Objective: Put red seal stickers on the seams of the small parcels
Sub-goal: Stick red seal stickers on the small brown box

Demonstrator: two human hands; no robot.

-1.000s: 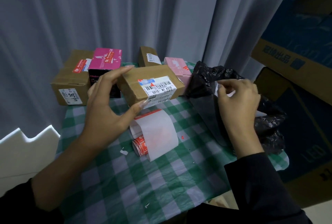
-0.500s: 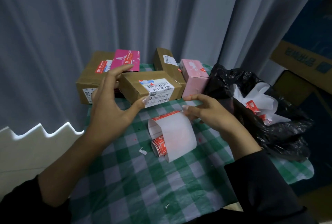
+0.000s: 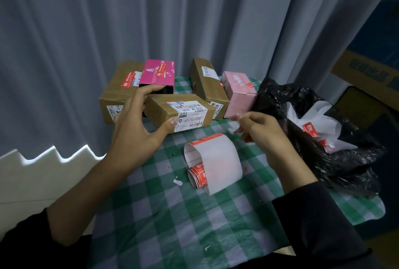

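Curtain (image 3: 194, 20): grey folds close behind, 12 o'clock.
Worktop (image 3: 172, 214): green-checked cloth with paper scraps.
Black bag (image 3: 345, 160): 3 o'clock, mouth open, likely for spent backing.
Back parcels (image 3: 117, 91): 12 o'clock, several bearing red seals, seemingly set aside as done.
Brown parcel (image 3: 179, 111): 11 o'clock; left hand (image 3: 138, 130) grips it, thumb in front, fingers behind, steadying it for sealing.
Sticker roll (image 3: 213, 160): centre, unrolled within reach.
Right hand (image 3: 261, 130): fingers curled, tips together; whether they hold a sticker, I cannot tell.

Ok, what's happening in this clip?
A person is sealing parcels on a green checked tablecloth. The left hand grips a brown cardboard parcel with a white shipping label; the right hand hovers, fingers curled, near the roll of red seal stickers on white backing paper. Whether it holds a sticker is unclear. The magenta box behind already carries one.
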